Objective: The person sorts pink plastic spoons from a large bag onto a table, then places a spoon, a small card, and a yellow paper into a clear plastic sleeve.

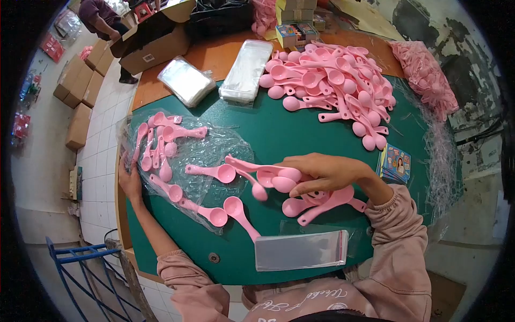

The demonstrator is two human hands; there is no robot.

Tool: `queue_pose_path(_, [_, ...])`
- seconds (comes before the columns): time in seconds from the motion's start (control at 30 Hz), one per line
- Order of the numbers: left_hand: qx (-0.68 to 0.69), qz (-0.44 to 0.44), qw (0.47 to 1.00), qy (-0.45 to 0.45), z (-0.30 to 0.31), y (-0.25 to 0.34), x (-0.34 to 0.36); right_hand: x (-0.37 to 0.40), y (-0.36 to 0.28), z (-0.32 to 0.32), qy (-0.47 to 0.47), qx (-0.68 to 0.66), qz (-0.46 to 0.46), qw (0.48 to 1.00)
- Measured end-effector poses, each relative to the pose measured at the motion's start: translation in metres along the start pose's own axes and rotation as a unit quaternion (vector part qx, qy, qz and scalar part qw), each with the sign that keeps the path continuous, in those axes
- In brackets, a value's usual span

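Note:
A loose bunch of pink measuring spoons (287,178) is in my right hand (324,170), its fingers closed over them above the green table mat. Just under that palm lie a few more pink spoons (332,204). At the table's left edge my left hand (130,181) pinches the rim of a large clear plastic bag (206,142), which lies spread out flat. Several pink spoons (166,134) rest on this bag's left part. One single spoon (241,217) points toward a stack of clear sleeves (300,251) at the front.
A big heap of pink spoons (338,80) covers the back right. Two stacks of clear bags (245,72) stand at the back, near an open cardboard box (153,45). Small printed cards (396,163) lie at right. A blue metal frame (88,263) stands on the floor; a person (102,21) is behind.

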State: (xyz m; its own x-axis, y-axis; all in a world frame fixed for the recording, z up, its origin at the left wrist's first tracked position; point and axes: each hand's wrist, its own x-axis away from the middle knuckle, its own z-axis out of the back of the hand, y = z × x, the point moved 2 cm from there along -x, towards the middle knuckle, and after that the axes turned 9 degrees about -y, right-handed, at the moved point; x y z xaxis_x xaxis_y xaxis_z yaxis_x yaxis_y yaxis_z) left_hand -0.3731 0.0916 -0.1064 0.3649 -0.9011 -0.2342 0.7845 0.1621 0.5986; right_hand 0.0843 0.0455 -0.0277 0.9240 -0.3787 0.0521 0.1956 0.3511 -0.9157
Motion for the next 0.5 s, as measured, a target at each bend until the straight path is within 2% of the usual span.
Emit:
queue_pose_path(0.07, [0.005, -0.007, 1.0, -0.011, 0.001, 0.0, 0.0, 0.001, -0.004, -0.001, -0.015, -0.042, -0.023, 0.999])
queue_pose_path(0.13, [0.01, -0.014, 1.0, -0.022, 0.001, 0.0, 0.0, -0.001, -0.006, -0.005, -0.012, -0.201, -0.031, 0.979])
queue_pose_path(0.17, [0.006, -0.015, 1.0, -0.02, 0.001, 0.0, 0.0, -0.002, -0.004, -0.006, -0.012, -0.201, -0.031, 0.979])
queue_pose_path(0.33, [0.013, -0.021, 0.999, -0.025, 0.002, 0.0, 0.0, -0.008, 0.005, -0.004, 0.093, -0.283, -0.005, 0.954])
queue_pose_path(0.37, [0.009, -0.013, 1.0, -0.026, 0.003, 0.003, 0.001, -0.007, 0.003, 0.0, 0.136, -0.368, -0.034, 0.919])
queue_pose_path(0.5, [0.003, -0.007, 1.0, -0.027, 0.003, 0.005, 0.002, -0.003, 0.009, 0.006, 0.17, -0.411, -0.008, 0.896])
